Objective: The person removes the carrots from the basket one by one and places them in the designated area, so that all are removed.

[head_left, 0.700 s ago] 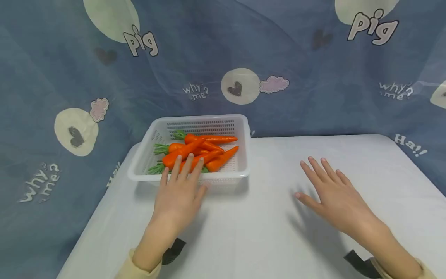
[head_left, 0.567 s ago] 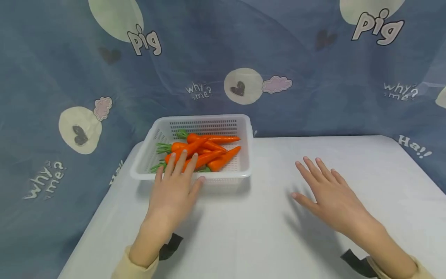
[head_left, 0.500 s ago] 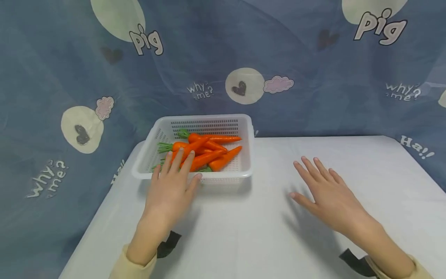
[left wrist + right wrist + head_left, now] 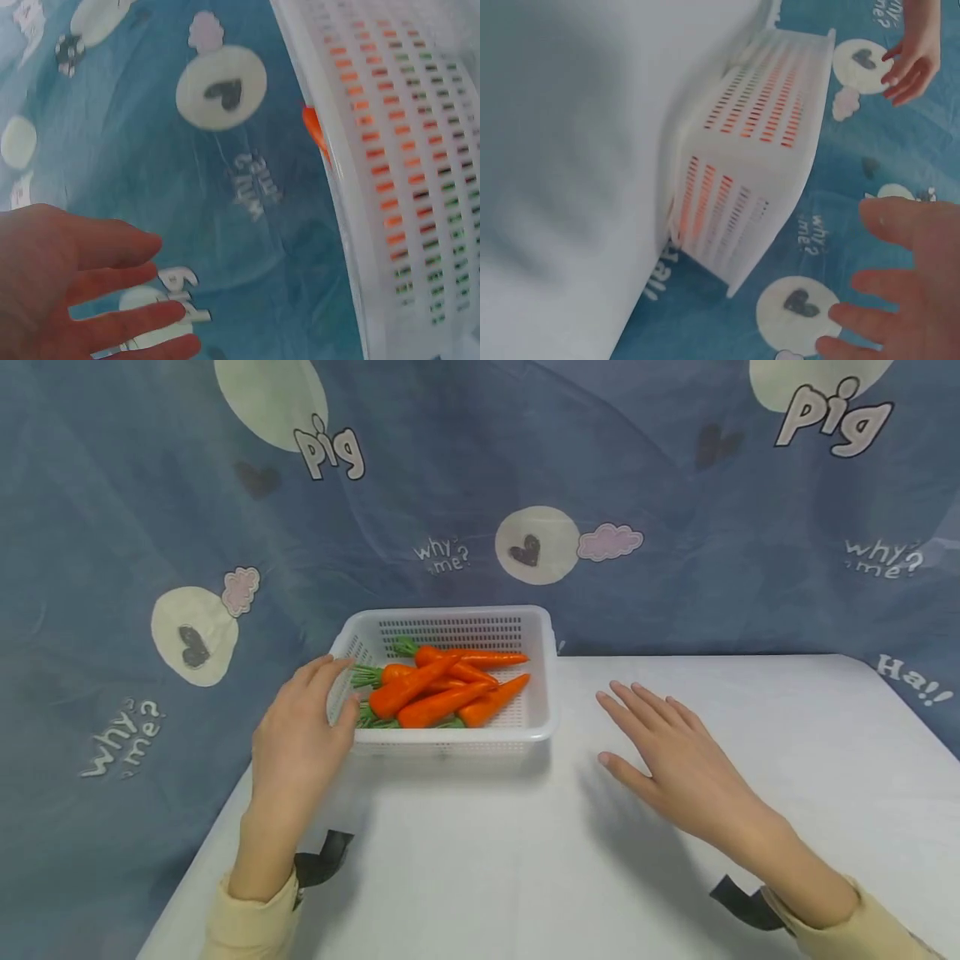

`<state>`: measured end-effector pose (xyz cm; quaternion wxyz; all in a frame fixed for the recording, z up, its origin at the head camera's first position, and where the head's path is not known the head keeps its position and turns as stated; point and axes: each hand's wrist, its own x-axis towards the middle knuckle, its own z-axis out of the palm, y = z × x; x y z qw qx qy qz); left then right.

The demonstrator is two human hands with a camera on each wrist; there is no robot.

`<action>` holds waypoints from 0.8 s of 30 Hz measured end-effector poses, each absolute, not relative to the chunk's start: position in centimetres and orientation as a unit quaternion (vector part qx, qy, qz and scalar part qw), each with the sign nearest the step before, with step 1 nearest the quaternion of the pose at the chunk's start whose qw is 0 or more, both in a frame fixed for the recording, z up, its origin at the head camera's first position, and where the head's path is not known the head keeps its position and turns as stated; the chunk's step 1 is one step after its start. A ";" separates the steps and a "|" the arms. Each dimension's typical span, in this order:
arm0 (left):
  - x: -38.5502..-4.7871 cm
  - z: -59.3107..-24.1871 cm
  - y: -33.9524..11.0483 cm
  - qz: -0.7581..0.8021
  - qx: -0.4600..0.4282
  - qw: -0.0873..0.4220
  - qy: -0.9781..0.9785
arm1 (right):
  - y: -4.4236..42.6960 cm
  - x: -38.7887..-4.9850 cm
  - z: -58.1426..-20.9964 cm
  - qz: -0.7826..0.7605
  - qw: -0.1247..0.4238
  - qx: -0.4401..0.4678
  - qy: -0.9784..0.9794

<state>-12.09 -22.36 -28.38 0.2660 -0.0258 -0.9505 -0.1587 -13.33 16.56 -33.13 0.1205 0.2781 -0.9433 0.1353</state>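
A white plastic basket [image 4: 450, 737] holds several orange carrots [image 4: 442, 704] with green tops. In the head view my left hand [image 4: 296, 735] is at the basket's left front corner and hides part of its rim. In the left wrist view, that hand [image 4: 90, 292] has its fingers spread, with a gap between them and the basket's wall [image 4: 349, 187]. Nothing is in it. My right hand [image 4: 675, 760] hovers to the right of the basket, palm down, its fingers extended and holding nothing. In the right wrist view, its fingers and thumb [image 4: 900, 221] are apart from the basket.
The basket stands at the back left of a white-covered table [image 4: 525, 852]. Directly behind the table hangs a blue printed cloth [image 4: 420, 460]. Black straps [image 4: 324, 860] and pale yellow sleeves [image 4: 251, 917] are at the wrists.
My left hand has moved left, from in front of the basket to its left front corner. My right hand has shifted slightly left. The whole head view has drifted a little.
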 end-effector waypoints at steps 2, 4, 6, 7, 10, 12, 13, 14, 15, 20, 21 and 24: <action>-12.4 -28.4 -23.2 -0.178 -0.017 0.270 -0.946 | 16.3 -13.7 -33.0 0.143 0.136 0.293 -0.936; -12.7 -28.5 -24.1 -0.193 -0.008 0.264 -0.945 | 16.1 -14.0 -32.9 0.151 0.154 0.309 -0.927; -13.1 -28.7 -25.1 -0.205 0.007 0.246 -0.947 | 15.8 -14.3 -32.9 0.158 0.168 0.322 -0.918; -13.3 -28.9 -25.5 -0.209 0.015 0.237 -0.949 | 15.7 -14.4 -32.9 0.161 0.173 0.328 -0.915; -13.9 -29.5 -26.8 -0.225 0.032 0.210 -0.951 | 15.2 -14.6 -32.9 0.171 0.177 0.337 -0.909; -14.3 -29.9 -27.5 -0.238 0.039 0.196 -0.950 | 14.8 -14.7 -32.9 0.175 0.177 0.339 -0.907; -14.5 -30.1 -27.9 -0.245 0.043 0.190 -0.950 | 14.6 -14.7 -33.0 0.179 0.175 0.342 -0.906; -14.7 -30.3 -28.2 -0.254 0.046 0.182 -0.949 | 14.4 -14.8 -33.0 0.182 0.174 0.344 -0.905; -14.9 -30.4 -28.5 -0.263 0.049 0.174 -0.948 | 14.1 -14.8 -33.0 0.185 0.174 0.347 -0.903; -15.7 -31.5 -30.0 -0.300 0.064 0.142 -0.941 | 13.0 -14.9 -33.3 0.201 0.180 0.361 -0.893; -15.9 -31.7 -30.3 -0.307 0.067 0.137 -0.939 | 12.7 -15.0 -33.3 0.205 0.181 0.363 -0.891; -16.3 -32.5 -31.1 -0.331 0.073 0.115 -0.934 | 12.1 -15.0 -33.3 0.214 0.185 0.369 -0.885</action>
